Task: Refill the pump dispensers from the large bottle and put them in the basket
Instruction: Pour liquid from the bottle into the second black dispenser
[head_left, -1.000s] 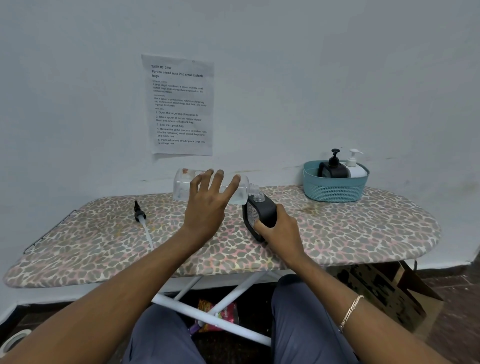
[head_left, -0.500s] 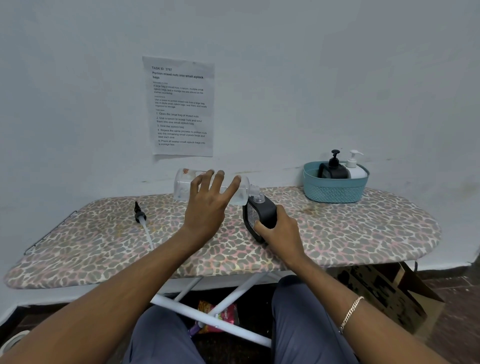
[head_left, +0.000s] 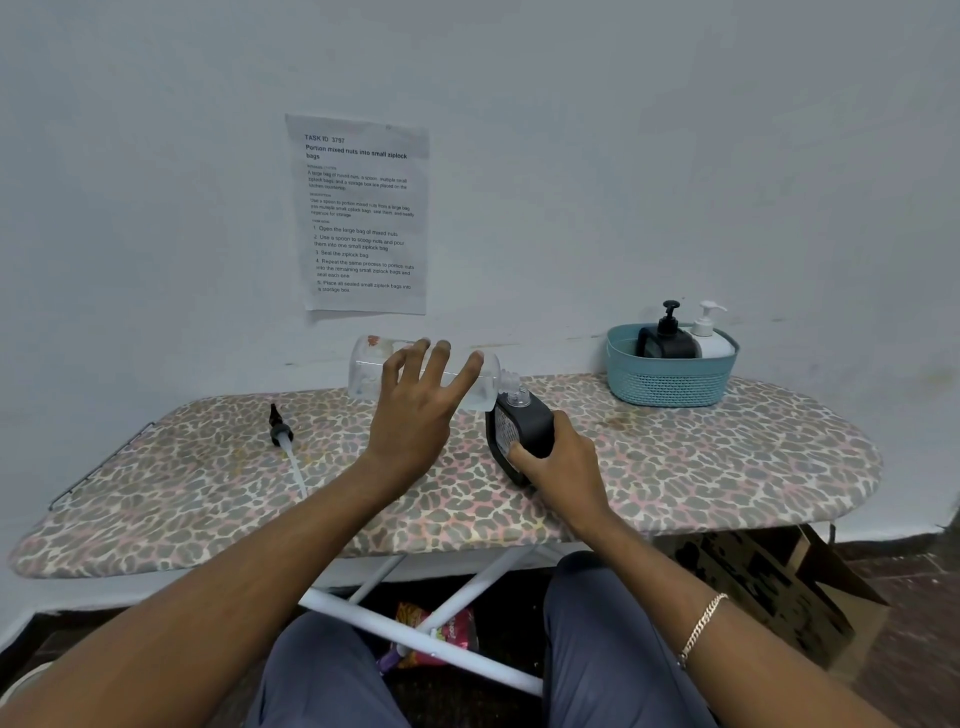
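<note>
Well along, by the look of it: dark capped dispenser (head_left: 667, 340) and white capped dispenser (head_left: 714, 343) already standing in the basket (head_left: 670, 387) at the far right of the ironing board (head_left: 727, 467). Mid-refill on a third: left hand (head_left: 415, 415) wrapped over the clear large bottle (head_left: 369, 374), tipped almost flat, neck at the mouth of the open black dispenser (head_left: 519, 428), gripped and tilted on the board by the right hand (head_left: 563, 467). Left to do, judging from this: finish pouring, refit the pump head (head_left: 281, 431) lying well apart at the left, set it in the basket.
</note>
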